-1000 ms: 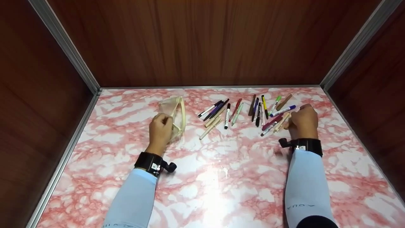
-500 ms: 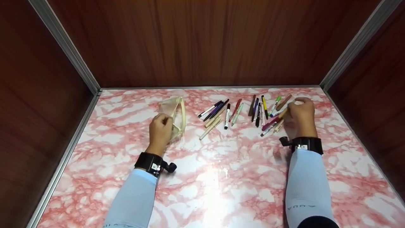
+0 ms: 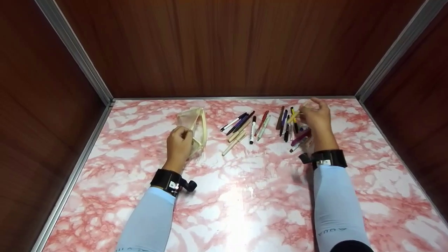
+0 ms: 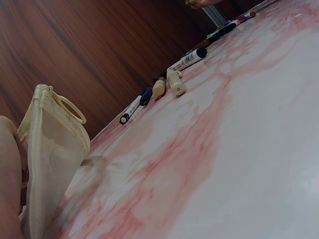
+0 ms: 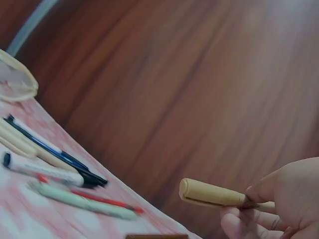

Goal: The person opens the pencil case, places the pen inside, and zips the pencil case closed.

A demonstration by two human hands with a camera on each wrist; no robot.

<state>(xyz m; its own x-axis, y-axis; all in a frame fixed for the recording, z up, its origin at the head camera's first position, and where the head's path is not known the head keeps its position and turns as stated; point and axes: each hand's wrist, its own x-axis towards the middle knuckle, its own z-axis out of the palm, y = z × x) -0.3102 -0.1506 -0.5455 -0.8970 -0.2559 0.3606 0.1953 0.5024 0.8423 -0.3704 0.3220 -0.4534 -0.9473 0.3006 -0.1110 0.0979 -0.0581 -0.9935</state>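
My left hand (image 3: pixel 179 141) pinches the near edge of a cream mesh zip pouch (image 3: pixel 189 117), whose mouth gapes toward the right. The pouch (image 4: pixel 52 164) stands up from the table in the left wrist view; its lower part is partly behind the hand. Thumb and fingers of my right hand (image 3: pixel 316 117) pinch a tan capped pen (image 5: pixel 212 193), raised above the table over the right-hand group of pens. That group has a yellow and black pen (image 3: pixel 293 111) and a magenta pen (image 3: pixel 300 137), partly covered by the hand.
Left of that group lie a white marker (image 3: pixel 252 129), a red pen (image 3: pixel 262 122), a pale green pen (image 3: pixel 264 127) and a beige pen (image 3: pixel 232 145). Brown wood panels (image 3: pixel 227 49) wall the back and sides of the pink marbled table (image 3: pixel 224 210).
My right hand has picked up the tan pen from the right side of the pens, lifted it and carried it left. The left hand keeps hold of the pouch in nearly the same place.
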